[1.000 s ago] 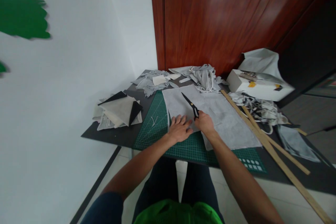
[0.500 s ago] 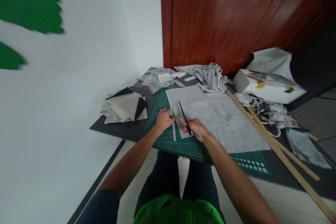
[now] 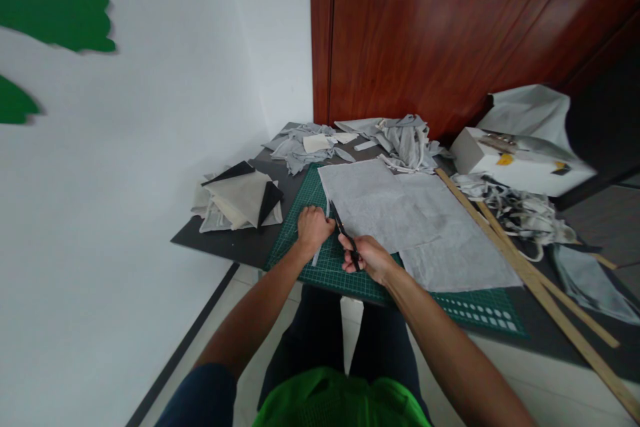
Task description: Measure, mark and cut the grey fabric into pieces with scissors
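Note:
My right hand [image 3: 365,257] grips a pair of black scissors [image 3: 349,239], whose blades point away from me at the left edge of the grey fabric [image 3: 375,193]. Close beside the blades, my left hand [image 3: 314,227] is closed on a narrow fabric strip [image 3: 316,256]. The strip's lower end hangs out below that hand, and its upper part runs along the fabric's edge. Beneath both hands lies a green cutting mat [image 3: 295,230], largely covered by the fabric.
Folded cloth pieces [image 3: 237,200] lie at the left. Grey scraps [image 3: 300,147] and crumpled cloth [image 3: 407,140] are heaped at the back. Long wooden rulers [image 3: 530,273] cross the right side, near a tangle of offcuts [image 3: 525,207] and a white box [image 3: 525,163].
The scissors have come left to the fabric's edge, beside my left hand. The strip's lower end has swung left, and the fabric's near left corner has shifted.

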`<control>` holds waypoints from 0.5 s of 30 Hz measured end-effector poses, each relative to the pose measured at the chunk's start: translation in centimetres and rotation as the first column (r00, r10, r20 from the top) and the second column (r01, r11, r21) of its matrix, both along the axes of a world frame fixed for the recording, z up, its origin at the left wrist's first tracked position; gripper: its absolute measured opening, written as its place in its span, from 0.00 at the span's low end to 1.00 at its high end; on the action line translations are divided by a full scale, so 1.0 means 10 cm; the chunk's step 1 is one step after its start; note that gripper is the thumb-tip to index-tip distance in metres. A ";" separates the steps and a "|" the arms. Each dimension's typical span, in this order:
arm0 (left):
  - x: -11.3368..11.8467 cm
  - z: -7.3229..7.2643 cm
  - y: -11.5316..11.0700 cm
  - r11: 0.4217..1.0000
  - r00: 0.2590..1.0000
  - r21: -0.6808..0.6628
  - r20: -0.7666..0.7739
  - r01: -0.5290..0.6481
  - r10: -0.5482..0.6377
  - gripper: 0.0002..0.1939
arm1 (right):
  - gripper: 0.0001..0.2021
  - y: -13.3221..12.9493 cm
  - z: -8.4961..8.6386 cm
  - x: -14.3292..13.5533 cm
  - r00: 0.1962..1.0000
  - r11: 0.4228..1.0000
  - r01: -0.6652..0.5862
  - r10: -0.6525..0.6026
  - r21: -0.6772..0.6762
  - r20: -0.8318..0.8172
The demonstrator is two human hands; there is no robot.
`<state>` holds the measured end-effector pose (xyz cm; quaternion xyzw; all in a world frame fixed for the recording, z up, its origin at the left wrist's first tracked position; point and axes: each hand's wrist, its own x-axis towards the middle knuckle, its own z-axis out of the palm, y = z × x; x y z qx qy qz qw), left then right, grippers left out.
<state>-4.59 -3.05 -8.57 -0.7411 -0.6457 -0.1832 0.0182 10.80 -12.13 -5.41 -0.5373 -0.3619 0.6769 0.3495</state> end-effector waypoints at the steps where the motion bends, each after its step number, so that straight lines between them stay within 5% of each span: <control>1: 0.00 0.00 0.00 1.000 1.000 -0.004 0.001 0.000 0.000 0.13 | 0.17 0.01 0.00 0.00 1.000 1.000 -0.005 0.005 -0.009 -0.003; 15: -0.04 0.02 0.01 0.997 0.985 -0.049 0.157 -0.058 0.065 0.08 | 0.20 0.46 0.03 -0.10 1.000 0.994 0.012 -0.013 -0.107 -0.007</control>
